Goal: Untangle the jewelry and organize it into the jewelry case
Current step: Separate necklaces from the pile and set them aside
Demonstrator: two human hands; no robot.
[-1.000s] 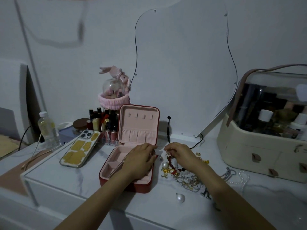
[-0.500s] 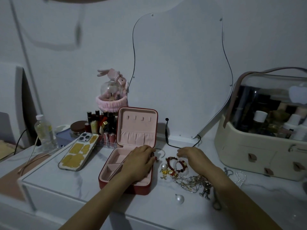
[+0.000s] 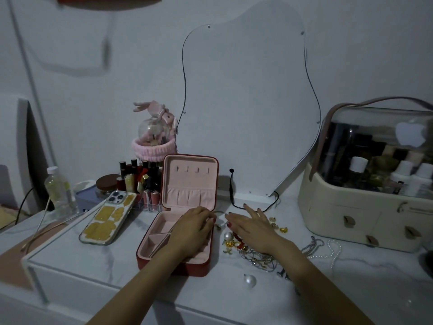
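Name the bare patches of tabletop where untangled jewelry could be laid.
Free: between the phone and jewelry case, and the front edge below the loose pearl. Crowded: the jewelry pile right of the case, under the right hand.

One jewelry case (image 3: 185,235) stands open on the bench (image 3: 210,292), with four small hooks (image 3: 192,170) in a row inside its lid. Two hands reach in: one left hand (image 3: 194,231) and one right hand (image 3: 251,227). One phone (image 3: 109,218) lies beside the case. One clear plastic bottle (image 3: 58,191) stands at the far left. One storage box (image 3: 372,195) sits at the right, showing three white-capped bottles (image 3: 403,177) inside. One wavy mirror (image 3: 246,102) leans on the wall. Two loose pearl balls (image 3: 228,236) lie near one tangled heap of jewelry (image 3: 257,259); its pieces are too knotted to count. One pearl strand (image 3: 334,250) lies apart.
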